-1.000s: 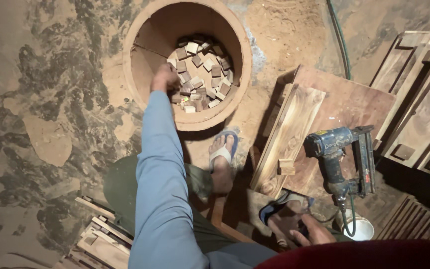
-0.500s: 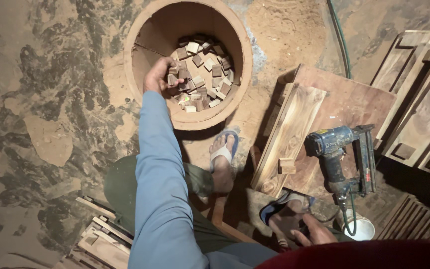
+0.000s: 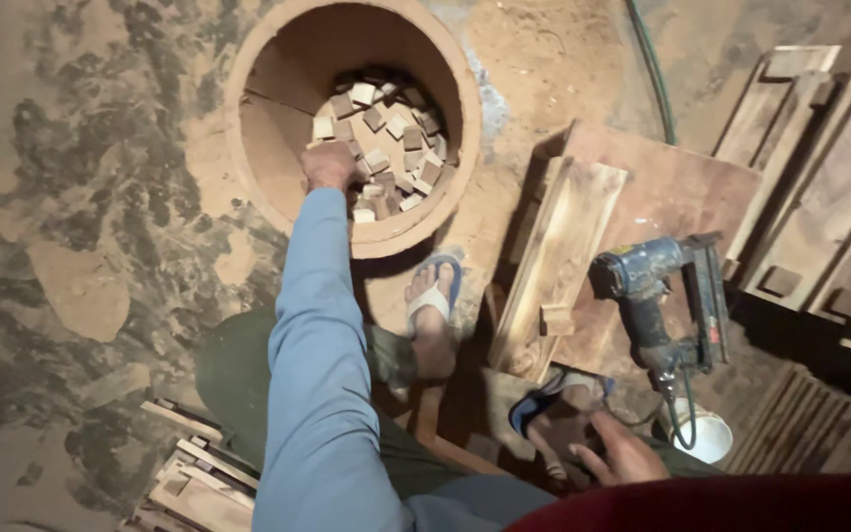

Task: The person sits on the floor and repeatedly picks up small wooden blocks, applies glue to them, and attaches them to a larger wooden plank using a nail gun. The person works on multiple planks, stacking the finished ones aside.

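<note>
Nearest, at the bottom right, the right hand (image 3: 621, 455) rests low beside a foot in a blue sandal (image 3: 544, 404), its fingers spread loosely and holding nothing. Just right of it stands a small white cup (image 3: 706, 436), and a thin cable runs up from there to a blue nail gun (image 3: 657, 296) that lies on a reddish wooden board (image 3: 682, 192). At the near left a stack of short wood strips (image 3: 194, 483) lies on the floor. A little farther, in the middle, the other foot wears a blue-and-white sandal (image 3: 435, 296), planted just in front of the tub. To its right a long pale wooden frame piece (image 3: 558, 256) leans across the board's left edge. The left arm, in a light blue sleeve, stretches away to the left hand (image 3: 329, 163), which is down inside a round brown tub (image 3: 248, 177) on the dusty floor; whether its fingers are closed on anything cannot be told, as they are hidden. The hand touches the near left edge of a heap of small wooden blocks (image 3: 391, 138) lying in the bottom of the tub. At the far right lie several dark wooden panels (image 3: 819, 177), and a green hose (image 3: 654, 69) runs along the floor.
</note>
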`<state>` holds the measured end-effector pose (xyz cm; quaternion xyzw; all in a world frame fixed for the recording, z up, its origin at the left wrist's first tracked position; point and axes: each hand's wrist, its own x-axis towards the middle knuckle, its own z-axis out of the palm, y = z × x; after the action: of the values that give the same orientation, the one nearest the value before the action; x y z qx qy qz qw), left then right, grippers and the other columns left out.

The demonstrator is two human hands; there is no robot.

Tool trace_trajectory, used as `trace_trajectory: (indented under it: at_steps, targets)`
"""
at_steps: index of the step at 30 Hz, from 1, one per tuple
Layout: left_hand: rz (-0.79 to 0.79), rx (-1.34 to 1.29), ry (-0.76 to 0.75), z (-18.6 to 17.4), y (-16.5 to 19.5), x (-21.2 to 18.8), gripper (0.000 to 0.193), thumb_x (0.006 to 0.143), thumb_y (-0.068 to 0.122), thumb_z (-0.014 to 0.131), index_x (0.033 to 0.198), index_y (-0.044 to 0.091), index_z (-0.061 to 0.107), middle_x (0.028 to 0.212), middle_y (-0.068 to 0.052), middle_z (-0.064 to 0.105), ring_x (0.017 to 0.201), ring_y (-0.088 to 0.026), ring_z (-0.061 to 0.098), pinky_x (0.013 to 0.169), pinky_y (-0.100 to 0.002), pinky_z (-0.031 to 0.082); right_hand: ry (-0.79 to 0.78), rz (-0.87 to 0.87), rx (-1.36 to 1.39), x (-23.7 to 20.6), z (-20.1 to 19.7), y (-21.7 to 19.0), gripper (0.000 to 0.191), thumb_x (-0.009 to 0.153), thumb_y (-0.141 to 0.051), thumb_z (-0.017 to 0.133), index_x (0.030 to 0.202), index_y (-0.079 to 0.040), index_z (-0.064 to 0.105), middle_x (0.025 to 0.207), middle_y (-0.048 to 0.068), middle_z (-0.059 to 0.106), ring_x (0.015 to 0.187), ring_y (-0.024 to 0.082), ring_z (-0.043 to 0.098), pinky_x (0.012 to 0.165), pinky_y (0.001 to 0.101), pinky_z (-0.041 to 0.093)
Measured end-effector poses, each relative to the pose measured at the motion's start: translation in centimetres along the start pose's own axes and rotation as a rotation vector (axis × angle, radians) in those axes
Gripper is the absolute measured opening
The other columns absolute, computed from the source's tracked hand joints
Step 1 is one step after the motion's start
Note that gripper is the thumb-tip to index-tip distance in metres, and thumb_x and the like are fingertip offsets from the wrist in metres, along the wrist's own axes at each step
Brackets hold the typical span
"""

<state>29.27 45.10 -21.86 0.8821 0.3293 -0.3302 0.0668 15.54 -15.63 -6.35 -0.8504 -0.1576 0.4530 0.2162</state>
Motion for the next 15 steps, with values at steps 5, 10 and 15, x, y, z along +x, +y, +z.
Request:
trace_trajectory:
  at_steps: [5,10,15]
  targets:
    - [-0.015,-0.276,-0.048,-1.5,0.2,-0.8,0.037,0.073,0.032,0.087,0.100,0.009,0.079,0.106,-0.013,0.076,0.098,-0.027,0.072,0.079,-0.042,0.058,-0.045,-0.061,-0.069,-0.8,-1.8,-0.7,0.036,0.085,-0.029,0.078,0.106,-0.005,0.060,0.096,0.021,0.070,0.090,0.039,0.069,0.076,0.0438,0.055]
    - [0.324,-0.984,-0.331,-10.0,-0.6,-6.2,0.024,0.093,0.030,0.074,0.097,0.008,0.079,0.089,-0.005,0.072,0.075,-0.016,0.062,0.056,-0.031,0.048,0.326,-0.171,0.073,-4.0,-4.0,-4.7,0.030,0.081,-0.019,0.077,0.108,-0.008,0.072,0.105,0.014,0.075,0.088,0.030,0.074,0.069,0.0357,0.060]
    - [0.569,-1.431,-0.582,-12.8,6.7,-21.8,0.028,0.088,0.034,0.071,0.107,0.013,0.072,0.097,0.000,0.071,0.085,-0.012,0.068,0.066,-0.033,0.057,0.585,-0.437,0.264,-7.1,-8.7,-9.8,0.018,0.085,-0.012,0.079,0.100,-0.006,0.072,0.104,0.008,0.075,0.094,0.022,0.075,0.079,0.0340,0.061]
